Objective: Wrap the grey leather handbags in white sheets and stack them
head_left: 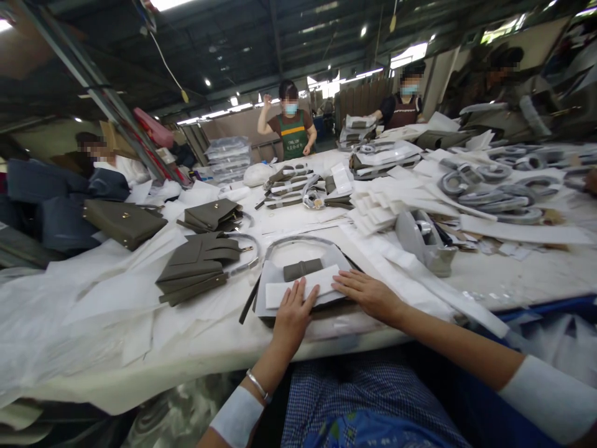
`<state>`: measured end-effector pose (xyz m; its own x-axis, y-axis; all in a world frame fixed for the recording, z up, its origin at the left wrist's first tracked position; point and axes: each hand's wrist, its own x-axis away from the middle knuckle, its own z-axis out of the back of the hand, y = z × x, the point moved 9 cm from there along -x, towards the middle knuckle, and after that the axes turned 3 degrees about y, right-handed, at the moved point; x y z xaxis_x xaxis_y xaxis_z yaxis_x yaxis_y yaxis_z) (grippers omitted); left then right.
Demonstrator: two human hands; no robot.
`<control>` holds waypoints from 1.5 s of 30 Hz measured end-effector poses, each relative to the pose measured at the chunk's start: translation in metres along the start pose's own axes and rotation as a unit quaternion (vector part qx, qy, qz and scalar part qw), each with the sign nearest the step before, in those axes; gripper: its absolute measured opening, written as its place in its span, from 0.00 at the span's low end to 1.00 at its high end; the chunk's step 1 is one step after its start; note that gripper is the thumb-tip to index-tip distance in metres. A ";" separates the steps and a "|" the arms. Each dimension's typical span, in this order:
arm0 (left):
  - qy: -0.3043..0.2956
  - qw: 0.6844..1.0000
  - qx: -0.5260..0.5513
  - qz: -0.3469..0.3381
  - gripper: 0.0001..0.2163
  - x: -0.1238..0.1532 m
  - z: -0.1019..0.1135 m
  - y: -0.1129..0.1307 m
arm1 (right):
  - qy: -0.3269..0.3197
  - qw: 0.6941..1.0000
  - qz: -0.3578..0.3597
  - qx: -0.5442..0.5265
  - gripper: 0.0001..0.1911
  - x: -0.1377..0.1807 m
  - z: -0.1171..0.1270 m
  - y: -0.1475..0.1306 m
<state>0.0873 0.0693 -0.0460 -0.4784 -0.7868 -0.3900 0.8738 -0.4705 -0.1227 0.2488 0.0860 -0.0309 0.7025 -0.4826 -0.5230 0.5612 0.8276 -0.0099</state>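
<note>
While my left hand (293, 314) and right hand (373, 297) rest flat, clasping nothing, the white foam strip (280, 295) under their fingertips lies atop the handbag (269, 321) before me; its handle (298, 238) looks wrapped already, but the olive tab (303, 269) sits bare, so covering seems partly done.

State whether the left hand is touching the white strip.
Touching. The head view shows the left hand with its fingers laid over the white strip.
</note>
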 end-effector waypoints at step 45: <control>0.002 0.997 0.025 -0.078 0.26 -0.024 0.004 0.022 | -0.125 0.677 -0.659 0.303 0.14 0.362 0.317 0.123</control>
<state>0.1178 0.0757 -0.0360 -0.6081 -0.7004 -0.3736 0.7829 -0.6069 -0.1365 0.7108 -0.0776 0.0487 -0.5741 -0.7829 -0.2397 0.7955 -0.6027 0.0633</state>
